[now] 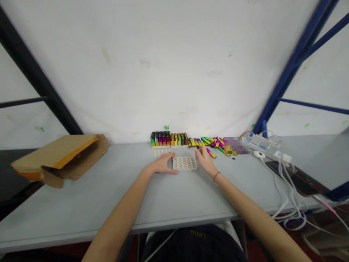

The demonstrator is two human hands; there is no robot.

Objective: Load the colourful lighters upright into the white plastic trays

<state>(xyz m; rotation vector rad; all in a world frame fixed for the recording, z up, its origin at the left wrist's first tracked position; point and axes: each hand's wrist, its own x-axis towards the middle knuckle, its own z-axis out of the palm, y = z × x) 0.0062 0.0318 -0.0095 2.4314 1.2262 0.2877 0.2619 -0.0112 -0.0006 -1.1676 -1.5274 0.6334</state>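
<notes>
A white tray (184,163) with rows of round holes lies on the table between my hands. My left hand (163,163) spans its left end, thumb at the near corner and fingertips at the far one. Just right of the tray, my right hand (205,160) is closed, with a small dark-and-gold lighter (200,149) partly showing at its fingers. Behind the hands, black-topped lighters (160,139) and yellowish lighters (179,139) stand upright in rows. Loose colourful lighters (217,142) lie in a heap to the right; one lighter (211,153) lies close to my right hand.
An open cardboard box (60,154) lies at the left. On the right are a power strip (269,148), tangled white cables (283,189) and a dark phone-like slab (300,180). A white wall (174,72) rises behind the table, with a blue metal frame (289,69) at right.
</notes>
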